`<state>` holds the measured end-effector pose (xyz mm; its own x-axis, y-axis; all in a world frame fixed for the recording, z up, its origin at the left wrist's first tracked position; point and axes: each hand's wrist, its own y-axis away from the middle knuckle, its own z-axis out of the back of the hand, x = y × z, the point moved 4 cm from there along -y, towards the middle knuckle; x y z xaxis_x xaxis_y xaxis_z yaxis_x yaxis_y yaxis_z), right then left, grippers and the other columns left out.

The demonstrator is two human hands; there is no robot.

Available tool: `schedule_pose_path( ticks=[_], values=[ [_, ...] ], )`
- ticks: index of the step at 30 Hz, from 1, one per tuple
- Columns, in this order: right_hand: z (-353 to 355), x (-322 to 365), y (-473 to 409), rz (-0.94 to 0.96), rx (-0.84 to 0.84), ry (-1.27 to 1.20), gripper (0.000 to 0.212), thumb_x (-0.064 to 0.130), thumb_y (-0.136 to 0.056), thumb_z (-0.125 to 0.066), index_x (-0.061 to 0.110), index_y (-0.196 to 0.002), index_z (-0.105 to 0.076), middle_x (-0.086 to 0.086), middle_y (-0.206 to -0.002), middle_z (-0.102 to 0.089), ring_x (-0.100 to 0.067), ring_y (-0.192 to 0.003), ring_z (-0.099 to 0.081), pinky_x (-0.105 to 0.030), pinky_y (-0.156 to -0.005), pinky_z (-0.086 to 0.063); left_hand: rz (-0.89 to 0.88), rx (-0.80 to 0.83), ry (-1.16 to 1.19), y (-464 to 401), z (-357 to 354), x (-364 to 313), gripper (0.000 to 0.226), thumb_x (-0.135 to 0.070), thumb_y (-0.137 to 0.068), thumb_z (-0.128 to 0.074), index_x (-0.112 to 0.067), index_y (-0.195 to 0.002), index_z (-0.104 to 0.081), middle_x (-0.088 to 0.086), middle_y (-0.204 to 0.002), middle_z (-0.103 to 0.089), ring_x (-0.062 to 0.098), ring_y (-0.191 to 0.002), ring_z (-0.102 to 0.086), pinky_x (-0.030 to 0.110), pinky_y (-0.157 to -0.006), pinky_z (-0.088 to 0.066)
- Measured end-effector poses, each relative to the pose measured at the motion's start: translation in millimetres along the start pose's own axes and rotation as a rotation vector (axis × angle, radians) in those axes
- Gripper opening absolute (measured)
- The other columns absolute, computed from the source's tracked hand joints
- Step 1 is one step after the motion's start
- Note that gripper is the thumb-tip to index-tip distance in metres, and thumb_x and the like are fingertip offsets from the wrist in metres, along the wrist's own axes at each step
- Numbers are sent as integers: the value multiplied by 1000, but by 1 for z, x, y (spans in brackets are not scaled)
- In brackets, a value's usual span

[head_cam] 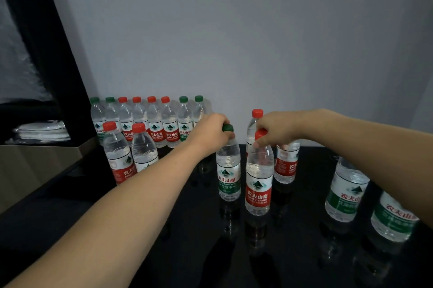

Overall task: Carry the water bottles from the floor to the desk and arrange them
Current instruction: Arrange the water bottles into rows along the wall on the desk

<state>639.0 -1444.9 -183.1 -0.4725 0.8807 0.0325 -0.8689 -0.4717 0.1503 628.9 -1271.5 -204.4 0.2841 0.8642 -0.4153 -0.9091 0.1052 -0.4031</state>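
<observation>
My left hand (212, 134) grips the neck of a green-capped, green-labelled bottle (228, 177) that stands on the glossy black desk (178, 241). Beside it my right hand (277, 129) holds the top of a red-capped, red-labelled bottle (259, 184), also upright on the desk. Two more red-capped bottles stand just behind the right hand, one (254, 123) at the back and one (285, 163) under the wrist. A row of several red- and green-capped bottles (150, 121) lines the wall, with two red-capped bottles (130, 154) in front of it.
Two green-labelled bottles (365, 201) stand at the right, partly hidden by my right forearm. A dark shelf unit at the left holds a stack of white folded items (42, 132). A pale wall (234, 41) closes the desk's far side.
</observation>
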Motion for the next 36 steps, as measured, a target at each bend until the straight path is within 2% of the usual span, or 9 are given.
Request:
schedule_pose_path(
  ticks=[5, 8, 11, 14, 19, 24, 32, 36],
  values=[
    [19, 5, -2, -4, 0, -5, 38, 50, -87, -64, 14, -98, -61, -8, -82, -71, -16, -60, -65, -29, -59, -51, 51, -8, -5, -5, 20, 8, 14, -26, -85, -72, -14, -93, -69, 1, -89, -68, 14, -78, -63, 35, -72, -55],
    [46, 11, -9, 4, -45, 12, 39, 48, -88, -63, 10, -93, -65, -6, -74, -71, -15, -55, -63, -27, -55, -48, 72, -56, -15, -18, 48, 12, 18, -27, -85, -74, -13, -95, -71, 1, -91, -68, 15, -80, -63, 29, -67, -49],
    [74, 16, -23, 19, -91, 19, 37, 46, -89, -63, 8, -88, -65, 0, -60, -66, -12, -46, -60, -25, -52, -45, 71, -83, -69, -35, 74, 14, 22, -28, -84, -75, -13, -99, -72, 3, -94, -68, 19, -84, -62, 31, -74, -50],
    [99, 19, -46, 49, -129, 4, 37, 45, -89, -64, 8, -86, -64, 0, -62, -66, -13, -47, -61, -25, -53, -47, 64, -88, -80, -54, 90, 23, 24, -27, -85, -74, -11, -103, -71, 4, -97, -69, 19, -85, -63, 34, -79, -54],
    [131, 22, -90, 57, -161, 3, 36, 45, -88, -65, 9, -81, -63, 5, -54, -63, -11, -44, -61, -25, -52, -47, 72, -118, -55, -87, 103, 45, 27, -26, -84, -75, -10, -105, -71, 5, -101, -69, 19, -89, -64, 34, -83, -54],
    [131, 20, -142, 33, -118, -9, 34, 38, -90, -65, 5, -85, -62, -5, -69, -65, -15, -48, -61, -25, -50, -49, 68, -104, -62, -123, 89, 60, 29, -26, -82, -76, -11, -106, -70, 5, -101, -68, 19, -87, -63, 31, -77, -52],
    [97, -3, -212, -35, -42, -12, 37, 34, -89, -68, -2, -96, -64, -13, -81, -70, -18, -55, -66, -24, -48, -53, 31, -37, -93, -166, 37, 80, 31, -29, -82, -75, -11, -107, -69, 4, -101, -69, 19, -88, -62, 33, -79, -53],
    [82, -21, -239, -56, -35, -66, 35, 31, -88, -70, -3, -89, -62, -12, -75, -68, -21, -55, -67, -27, -49, -54, 25, -3, -104, -186, 11, 88, 30, -29, -84, -74, -12, -107, -68, 5, -102, -68, 19, -88, -62, 32, -79, -51]
  ],
)
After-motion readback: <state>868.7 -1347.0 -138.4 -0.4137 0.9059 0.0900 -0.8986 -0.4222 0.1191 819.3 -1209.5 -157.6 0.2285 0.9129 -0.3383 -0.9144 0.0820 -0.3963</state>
